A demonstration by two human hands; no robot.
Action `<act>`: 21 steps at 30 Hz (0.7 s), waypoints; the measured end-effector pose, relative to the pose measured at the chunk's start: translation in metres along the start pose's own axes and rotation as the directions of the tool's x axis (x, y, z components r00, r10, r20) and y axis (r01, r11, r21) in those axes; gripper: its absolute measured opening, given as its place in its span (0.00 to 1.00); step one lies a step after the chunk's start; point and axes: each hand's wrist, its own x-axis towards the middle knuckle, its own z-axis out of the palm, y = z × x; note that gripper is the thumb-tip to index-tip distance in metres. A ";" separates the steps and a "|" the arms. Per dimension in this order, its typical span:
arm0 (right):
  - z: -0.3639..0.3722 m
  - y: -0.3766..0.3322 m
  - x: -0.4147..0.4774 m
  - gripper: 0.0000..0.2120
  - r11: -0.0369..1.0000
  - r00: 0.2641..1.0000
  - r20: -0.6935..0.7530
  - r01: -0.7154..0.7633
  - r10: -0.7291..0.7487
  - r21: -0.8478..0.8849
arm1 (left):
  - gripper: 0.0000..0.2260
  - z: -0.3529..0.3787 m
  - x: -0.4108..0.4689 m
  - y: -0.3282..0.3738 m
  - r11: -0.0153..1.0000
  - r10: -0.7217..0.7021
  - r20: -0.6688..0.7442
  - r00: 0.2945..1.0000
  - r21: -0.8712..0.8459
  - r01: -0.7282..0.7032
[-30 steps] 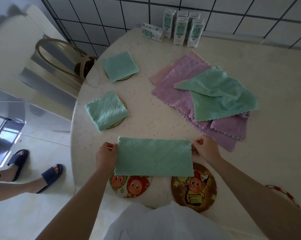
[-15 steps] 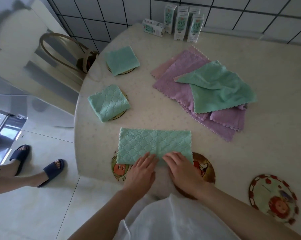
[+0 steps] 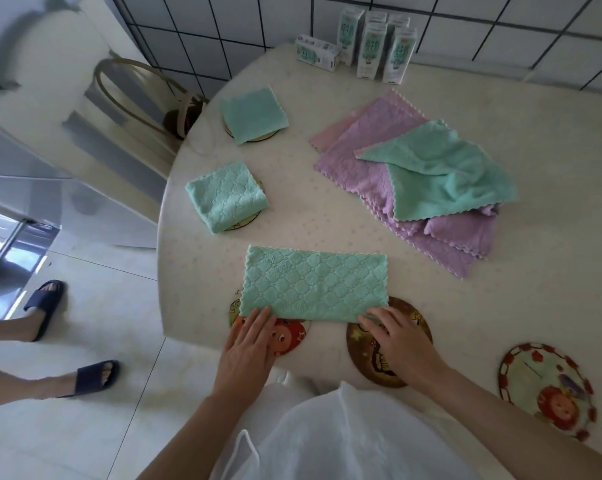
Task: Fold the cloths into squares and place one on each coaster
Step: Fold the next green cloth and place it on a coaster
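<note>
A green quilted cloth [image 3: 315, 284], folded into a long rectangle, lies flat near the table's front edge. My left hand [image 3: 247, 344] rests with straight fingers on its near left corner. My right hand [image 3: 400, 337] presses flat on its near right corner. Under the cloth's near edge peek a cartoon coaster [image 3: 290, 336] at the left and a brown coaster [image 3: 368, 362] at the right. A third bare coaster [image 3: 549, 389] sits at the front right. Two folded green squares [image 3: 226, 195] [image 3: 254, 114] lie on coasters at the left. A pile of purple and green cloths [image 3: 424, 181] lies behind.
Several milk cartons [image 3: 372, 46] stand at the back by the tiled wall. The round table's edge [image 3: 161, 265] curves at the left. A chair [image 3: 136, 95] stands beyond it. Another person's feet in dark slippers [image 3: 95, 375] are on the floor at the left.
The cloth went from held by its ends to lying flat on the table. My hands then slid apart along its near edge, from the middle out to the two corners.
</note>
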 end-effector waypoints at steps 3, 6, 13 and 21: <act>-0.003 -0.002 0.002 0.36 1.000 1.000 -0.006 -0.013 0.012 -0.013 | 0.25 -0.002 -0.008 -0.004 0.998 -0.068 0.003 0.998 -0.003 0.068; -0.007 -0.008 0.011 0.31 0.999 0.999 0.002 -0.032 0.032 -0.019 | 0.26 -0.003 -0.009 -0.002 0.992 -0.126 -0.002 0.992 -0.018 0.126; -0.009 -0.013 0.029 0.30 0.996 0.997 0.054 -0.056 0.060 -0.076 | 0.25 -0.002 -0.003 -0.003 0.992 -0.124 -0.006 0.992 -0.005 0.124; -0.014 -0.005 0.025 0.20 0.999 0.998 -0.055 -0.031 0.030 -0.017 | 0.27 -0.003 -0.003 -0.003 0.995 -0.094 -0.022 0.995 0.024 0.094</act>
